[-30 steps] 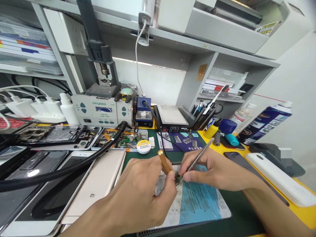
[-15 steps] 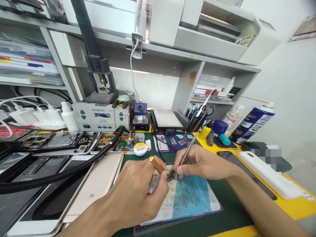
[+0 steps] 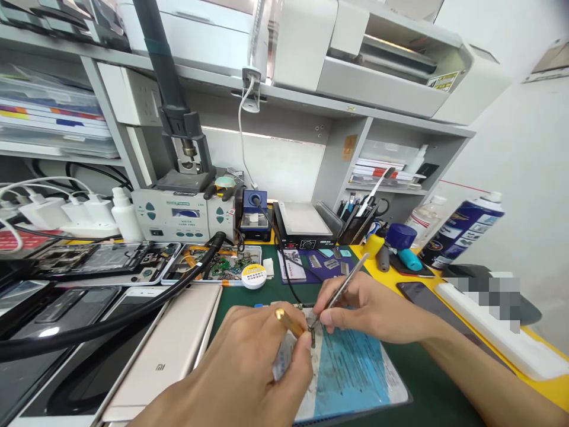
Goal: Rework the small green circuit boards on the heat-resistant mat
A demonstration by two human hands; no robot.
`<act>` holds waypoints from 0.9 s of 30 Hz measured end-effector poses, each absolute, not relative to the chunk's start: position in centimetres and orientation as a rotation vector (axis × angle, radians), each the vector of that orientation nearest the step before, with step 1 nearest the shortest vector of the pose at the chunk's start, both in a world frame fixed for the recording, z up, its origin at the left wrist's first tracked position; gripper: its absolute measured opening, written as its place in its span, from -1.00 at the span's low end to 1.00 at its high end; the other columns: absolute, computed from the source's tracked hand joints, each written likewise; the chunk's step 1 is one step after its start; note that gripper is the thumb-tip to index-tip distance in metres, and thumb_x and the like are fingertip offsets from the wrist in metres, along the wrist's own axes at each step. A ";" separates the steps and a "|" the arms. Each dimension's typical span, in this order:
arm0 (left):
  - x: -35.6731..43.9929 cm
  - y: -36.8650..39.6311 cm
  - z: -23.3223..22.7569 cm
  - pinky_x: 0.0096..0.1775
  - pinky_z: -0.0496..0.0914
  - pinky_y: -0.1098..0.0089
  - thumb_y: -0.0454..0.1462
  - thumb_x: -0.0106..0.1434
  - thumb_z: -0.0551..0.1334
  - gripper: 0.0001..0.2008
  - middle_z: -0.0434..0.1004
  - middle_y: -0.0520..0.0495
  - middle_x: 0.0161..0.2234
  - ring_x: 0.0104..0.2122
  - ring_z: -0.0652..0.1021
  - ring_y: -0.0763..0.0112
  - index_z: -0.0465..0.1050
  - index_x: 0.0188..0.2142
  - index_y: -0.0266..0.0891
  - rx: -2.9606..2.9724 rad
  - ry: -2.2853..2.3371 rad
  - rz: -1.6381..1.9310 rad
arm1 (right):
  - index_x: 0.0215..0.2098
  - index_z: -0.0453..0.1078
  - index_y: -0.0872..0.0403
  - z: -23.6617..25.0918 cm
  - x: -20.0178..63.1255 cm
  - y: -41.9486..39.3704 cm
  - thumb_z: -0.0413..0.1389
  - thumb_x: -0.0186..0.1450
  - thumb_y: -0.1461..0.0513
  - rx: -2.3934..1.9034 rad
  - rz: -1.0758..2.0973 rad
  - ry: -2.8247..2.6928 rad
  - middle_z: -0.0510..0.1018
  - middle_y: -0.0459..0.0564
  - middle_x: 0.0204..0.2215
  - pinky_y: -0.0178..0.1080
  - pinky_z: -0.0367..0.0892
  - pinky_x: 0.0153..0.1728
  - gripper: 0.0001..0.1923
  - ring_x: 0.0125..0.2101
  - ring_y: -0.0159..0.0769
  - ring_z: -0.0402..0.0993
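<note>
While the left hand (image 3: 249, 367) pinches the brass-handled tool (image 3: 291, 323) pointing to 10 o'clock, the small board (image 3: 312, 333) sits between both thumbs, right hand (image 3: 368, 308) gripping tweezers (image 3: 344, 284) slanting to 1 o'clock.

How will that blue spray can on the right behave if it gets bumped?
The blue spray can looks tall and narrow and shows tilted, so it would probably tip easily. Being round, it would likely roll once down, perhaps along the yellow bench edge. Its glossy printed wall suggests a somewhat slippery grip; how full or heavy it is cannot be told.
</note>
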State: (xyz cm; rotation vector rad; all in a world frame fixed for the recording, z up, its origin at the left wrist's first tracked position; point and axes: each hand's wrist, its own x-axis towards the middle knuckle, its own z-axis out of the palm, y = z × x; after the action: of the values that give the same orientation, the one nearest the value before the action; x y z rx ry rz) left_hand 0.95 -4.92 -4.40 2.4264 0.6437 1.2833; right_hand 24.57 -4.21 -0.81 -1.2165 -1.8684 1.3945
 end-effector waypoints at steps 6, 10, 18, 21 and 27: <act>0.6 -5.2 -4.2 -0.35 0.41 0.37 -0.39 0.31 0.16 -0.88 0.57 0.17 -0.38 -0.44 0.60 0.48 0.40 -0.23 -0.15 2.452 0.767 1.306 | -0.19 0.51 0.11 -1.8 25.2 -5.4 0.29 0.32 0.08 -1.205 1.323 -1.749 0.53 -0.04 -0.37 -0.25 0.37 -0.34 -0.74 -0.38 -0.29 0.47; 0.2 -5.0 -3.5 -0.46 0.36 0.39 -0.36 0.34 0.13 -0.89 0.51 0.17 -0.47 -0.57 0.52 0.50 0.40 -0.26 -0.14 2.439 0.873 1.272 | -0.20 0.53 0.08 -1.8 24.7 -6.6 0.25 0.35 0.11 -1.294 1.134 -1.800 0.53 -0.02 -0.32 -0.25 0.36 -0.33 -0.80 -0.33 -0.26 0.46; 0.4 -4.9 -3.8 -0.44 0.39 0.40 -0.38 0.33 0.14 -0.89 0.51 0.18 -0.46 -0.54 0.55 0.50 0.40 -0.26 -0.14 2.472 0.829 1.222 | -0.21 0.52 0.07 -1.4 23.8 -7.7 0.19 0.37 0.18 -1.321 0.850 -1.947 0.57 0.00 -0.32 -0.26 0.43 -0.34 -0.87 -0.33 -0.25 0.52; 0.3 -4.9 -4.0 -0.37 0.41 0.41 -0.40 0.30 0.17 -0.89 0.52 0.19 -0.44 -0.49 0.56 0.51 0.40 -0.25 -0.15 2.483 0.819 1.226 | -0.23 0.51 0.08 -1.2 23.7 -7.8 0.18 0.37 0.23 -1.301 0.787 -1.988 0.57 -0.02 -0.35 -0.29 0.43 -0.36 -0.91 -0.36 -0.29 0.53; 0.3 -4.9 -3.9 -0.36 0.41 0.39 -0.40 0.30 0.16 -0.87 0.54 0.20 -0.41 -0.48 0.59 0.51 0.40 -0.24 -0.13 2.478 0.834 1.216 | -0.21 0.52 0.05 -1.1 23.7 -8.0 0.18 0.37 0.27 -1.301 0.753 -2.033 0.59 -0.04 -0.33 -0.30 0.43 -0.32 -0.94 -0.34 -0.31 0.55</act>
State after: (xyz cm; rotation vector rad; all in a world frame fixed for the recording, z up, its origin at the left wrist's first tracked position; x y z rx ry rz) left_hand 0.34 -4.87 -3.94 2.4781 0.8338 1.2160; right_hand 23.73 -8.02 -1.09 -1.3010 -2.0334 0.7530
